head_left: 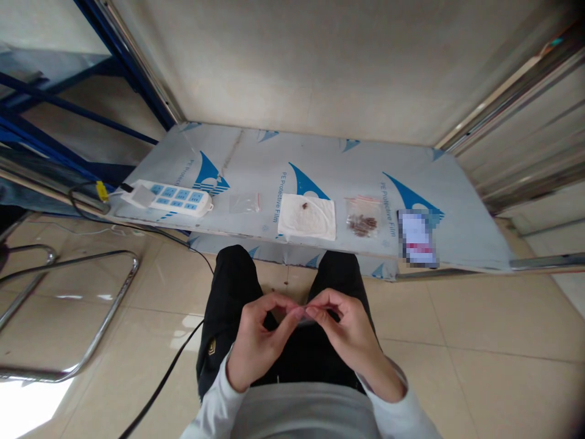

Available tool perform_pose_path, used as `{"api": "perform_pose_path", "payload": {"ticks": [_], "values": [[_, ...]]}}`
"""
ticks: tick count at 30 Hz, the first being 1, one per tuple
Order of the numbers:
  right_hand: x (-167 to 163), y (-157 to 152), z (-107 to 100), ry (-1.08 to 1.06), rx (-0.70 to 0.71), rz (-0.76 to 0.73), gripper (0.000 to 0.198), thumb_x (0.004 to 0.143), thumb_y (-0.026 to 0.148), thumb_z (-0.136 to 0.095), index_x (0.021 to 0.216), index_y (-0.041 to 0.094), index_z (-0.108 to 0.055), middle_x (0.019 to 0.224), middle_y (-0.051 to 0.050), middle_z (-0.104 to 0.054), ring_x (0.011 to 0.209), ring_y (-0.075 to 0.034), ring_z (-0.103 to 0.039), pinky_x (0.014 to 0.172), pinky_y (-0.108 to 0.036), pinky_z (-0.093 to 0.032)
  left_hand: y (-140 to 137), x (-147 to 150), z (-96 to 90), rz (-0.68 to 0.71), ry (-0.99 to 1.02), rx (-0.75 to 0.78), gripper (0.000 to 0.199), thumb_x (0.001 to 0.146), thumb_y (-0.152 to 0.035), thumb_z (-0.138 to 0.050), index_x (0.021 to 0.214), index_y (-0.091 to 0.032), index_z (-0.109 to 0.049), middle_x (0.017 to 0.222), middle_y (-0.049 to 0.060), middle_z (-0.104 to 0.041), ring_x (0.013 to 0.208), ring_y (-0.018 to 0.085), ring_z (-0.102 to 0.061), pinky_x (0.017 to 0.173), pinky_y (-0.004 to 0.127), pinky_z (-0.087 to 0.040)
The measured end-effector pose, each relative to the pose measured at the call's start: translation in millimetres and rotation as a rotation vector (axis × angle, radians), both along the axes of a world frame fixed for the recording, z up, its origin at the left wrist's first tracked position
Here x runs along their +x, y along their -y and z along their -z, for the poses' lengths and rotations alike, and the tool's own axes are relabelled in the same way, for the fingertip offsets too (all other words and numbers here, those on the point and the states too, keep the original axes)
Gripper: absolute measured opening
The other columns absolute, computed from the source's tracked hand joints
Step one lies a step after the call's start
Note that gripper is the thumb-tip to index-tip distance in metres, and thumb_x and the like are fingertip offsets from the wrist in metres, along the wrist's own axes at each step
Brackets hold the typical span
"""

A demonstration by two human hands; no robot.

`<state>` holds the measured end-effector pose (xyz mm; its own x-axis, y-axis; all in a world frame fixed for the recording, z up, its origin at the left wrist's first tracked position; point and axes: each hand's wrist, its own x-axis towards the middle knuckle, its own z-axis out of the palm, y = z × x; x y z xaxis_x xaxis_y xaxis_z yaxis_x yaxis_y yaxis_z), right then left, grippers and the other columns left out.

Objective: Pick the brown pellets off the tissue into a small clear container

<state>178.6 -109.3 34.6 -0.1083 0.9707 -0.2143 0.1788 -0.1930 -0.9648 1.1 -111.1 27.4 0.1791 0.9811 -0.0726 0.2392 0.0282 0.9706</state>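
Six o'clock: left hand (259, 342) and right hand (351, 339) nearly closed, fingertips pinching apparent clear film (308, 319). Twelve: brown piece (304, 206) unbagged on white cloth (313, 227). One: zip bag (362, 207), brown pieces (363, 227) already inside.

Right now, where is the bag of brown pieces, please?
In the head view, the bag lies right of centre on the table, between white sheet and phone.

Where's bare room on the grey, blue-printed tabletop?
Free: tabletop's rear band, along the pale wall; right end, beyond the pixelated rectangular phone. Crowded: front row of white power strip, clear flat bag, white square cloth, clear bag of brown pieces, phone; narrow gaps.
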Motion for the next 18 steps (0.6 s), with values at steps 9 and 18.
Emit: {"api": "perform_pose_path", "payload": {"ticks": [9, 18], "values": [[-10, 11, 17, -0.384, -0.257, 0.104, 0.027, 0.073, 0.046, -0.078, 0.076, 0.019, -0.072, 0.074, -0.003, -0.073, 0.067, -0.018, -0.069, 0.066, -0.029, -0.058, -5, 0, -2.9, 0.03, -0.02, -0.003, 0.004, 0.08, -0.023, -0.073, 0.079, -0.02, -0.076, 0.075, 0.003, -0.076, 0.068, 0.016, -0.07, 0.065, 0.022, -0.052], [-10, 19, 20, -0.139, -0.076, 0.213, 0.03, 0.078, 0.048, -0.073, 0.073, 0.018, -0.069, 0.071, -0.006, -0.073, 0.07, -0.021, -0.069, 0.067, -0.031, -0.056, 0, 4, -6.9, -0.081, -0.163, 0.107, 0.011, 0.083, -0.023, -0.068, 0.075, -0.019, -0.072, 0.071, 0.004, -0.073, 0.066, 0.016, -0.068, 0.062, 0.023, -0.051]]}}
